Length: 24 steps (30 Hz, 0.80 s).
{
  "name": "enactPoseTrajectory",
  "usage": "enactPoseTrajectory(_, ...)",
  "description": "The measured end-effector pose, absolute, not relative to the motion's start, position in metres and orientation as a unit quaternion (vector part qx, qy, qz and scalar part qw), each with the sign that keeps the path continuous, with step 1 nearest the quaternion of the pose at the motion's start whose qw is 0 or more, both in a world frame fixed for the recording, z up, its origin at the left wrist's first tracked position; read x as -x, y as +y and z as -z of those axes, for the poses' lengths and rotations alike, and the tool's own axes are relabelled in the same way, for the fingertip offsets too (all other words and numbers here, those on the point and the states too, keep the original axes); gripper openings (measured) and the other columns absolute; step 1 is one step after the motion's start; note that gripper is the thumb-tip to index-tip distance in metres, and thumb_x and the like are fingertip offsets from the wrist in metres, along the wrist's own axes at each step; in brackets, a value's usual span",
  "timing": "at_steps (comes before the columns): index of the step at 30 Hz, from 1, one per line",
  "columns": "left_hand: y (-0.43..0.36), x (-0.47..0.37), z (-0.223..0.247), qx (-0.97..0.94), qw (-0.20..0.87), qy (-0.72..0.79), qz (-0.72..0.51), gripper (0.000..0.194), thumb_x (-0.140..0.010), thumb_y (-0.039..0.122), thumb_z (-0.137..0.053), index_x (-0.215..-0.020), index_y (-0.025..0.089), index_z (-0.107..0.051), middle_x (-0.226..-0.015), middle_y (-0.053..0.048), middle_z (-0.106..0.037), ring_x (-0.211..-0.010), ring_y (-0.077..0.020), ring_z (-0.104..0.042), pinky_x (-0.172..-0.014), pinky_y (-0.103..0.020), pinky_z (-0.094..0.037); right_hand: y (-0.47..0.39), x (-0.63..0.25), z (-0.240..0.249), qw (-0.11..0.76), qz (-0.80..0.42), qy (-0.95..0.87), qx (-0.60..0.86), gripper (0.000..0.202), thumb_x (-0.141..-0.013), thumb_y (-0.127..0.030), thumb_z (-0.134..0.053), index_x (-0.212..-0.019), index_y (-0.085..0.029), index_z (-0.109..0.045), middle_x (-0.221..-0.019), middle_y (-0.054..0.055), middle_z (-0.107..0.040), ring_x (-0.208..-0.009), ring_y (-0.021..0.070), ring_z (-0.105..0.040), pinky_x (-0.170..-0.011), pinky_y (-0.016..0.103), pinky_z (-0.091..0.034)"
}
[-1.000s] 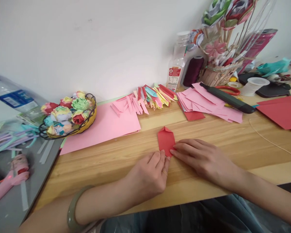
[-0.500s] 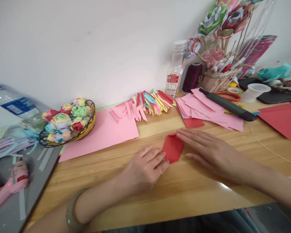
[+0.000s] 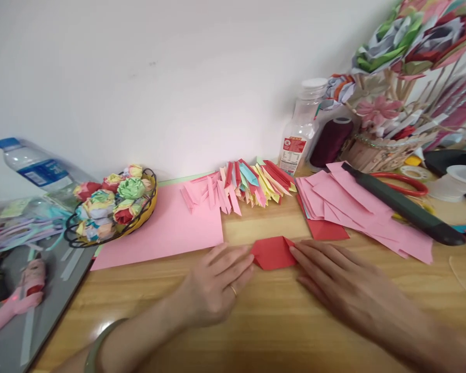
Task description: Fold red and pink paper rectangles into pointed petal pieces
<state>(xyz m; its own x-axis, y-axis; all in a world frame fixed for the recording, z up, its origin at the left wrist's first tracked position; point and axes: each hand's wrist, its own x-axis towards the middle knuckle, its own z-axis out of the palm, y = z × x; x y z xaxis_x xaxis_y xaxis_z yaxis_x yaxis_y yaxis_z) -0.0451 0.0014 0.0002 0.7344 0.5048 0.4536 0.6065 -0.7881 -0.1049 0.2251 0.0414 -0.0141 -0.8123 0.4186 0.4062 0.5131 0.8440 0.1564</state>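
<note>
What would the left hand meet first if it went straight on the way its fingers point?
The folded red paper: the fingertips of the left hand are right at its left end. Beyond it, probably the right hand, though exact heights are unclear.

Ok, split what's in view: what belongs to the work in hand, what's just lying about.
Belongs:
Red folded paper, with the left hand and right hand at its ends
Folded paper pieces behind it, probably

Apparently just lying about:
Yellow basket with paper flowers
Blue-capped bottle
Purple spool
</note>
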Motion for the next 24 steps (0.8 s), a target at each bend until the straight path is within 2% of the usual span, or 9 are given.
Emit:
enactPoseTrajectory(5,0.006,0.042,0.0,0.934,0.101,-0.311,0.144,0.034,-0.086,0.006,-0.036,-0.112,0.008,-0.058,-0.121,-0.01,-0.059,-0.118,-0.0252,-0.049,-0.101,-0.046,-0.038,0.048,-0.227,0.009,0.196,0.078,-0.942,0.259,0.037,-0.094,-0.021,-0.029,-0.113,-0.012,-0.059,-0.111,0.013,-0.064,-0.097,0.025,-0.062,-0.078,0.041,-0.053)
enactPoseTrajectory(10,0.012,0.044,0.002,0.937,0.067,-0.319,0.128,0.038,-0.086,0.005,-0.034,-0.117,0.01,-0.055,-0.126,-0.009,-0.056,-0.125,-0.0241,-0.042,-0.101,-0.045,-0.037,0.054,-0.234,0.014,0.206,0.023,-0.938,0.279,0.038,-0.093,-0.024,-0.035,-0.126,-0.01,-0.049,-0.117,0.013,-0.061,-0.103,0.0238,-0.059,-0.082,0.038,-0.053)
enactPoseTrajectory(15,0.016,0.046,0.004,0.931,0.015,-0.335,0.142,0.037,-0.084,0.01,-0.038,-0.116,0.013,-0.057,-0.126,-0.008,-0.056,-0.127,-0.0243,-0.039,-0.1,-0.045,-0.037,0.057,-0.243,0.015,0.203,0.012,-0.953,0.224,0.045,-0.088,-0.012,-0.032,-0.132,-0.015,-0.043,-0.12,0.009,-0.06,-0.107,0.0224,-0.056,-0.081,0.037,-0.053)
enactPoseTrajectory(20,0.016,0.045,0.004,0.923,0.0,-0.353,0.152,0.035,-0.085,0.009,-0.04,-0.114,0.016,-0.058,-0.124,-0.005,-0.058,-0.13,-0.024,-0.034,-0.104,-0.046,-0.031,0.058,-0.238,0.01,0.165,0.036,-0.961,0.22,0.044,-0.084,-0.006,-0.03,-0.12,-0.012,-0.054,-0.112,0.013,-0.063,-0.102,0.0246,-0.057,-0.076,0.039,-0.053)
enactPoseTrajectory(24,0.016,0.04,0.001,0.925,0.051,-0.345,0.149,0.031,-0.09,0.01,-0.038,-0.113,0.015,-0.059,-0.12,-0.003,-0.061,-0.126,-0.0221,-0.039,-0.11,-0.043,-0.02,0.06,-0.231,0.009,0.188,0.032,-0.955,0.226,0.036,-0.091,-0.011,-0.029,-0.107,-0.014,-0.061,-0.103,0.01,-0.066,-0.097,0.023,-0.058,-0.075,0.037,-0.052)
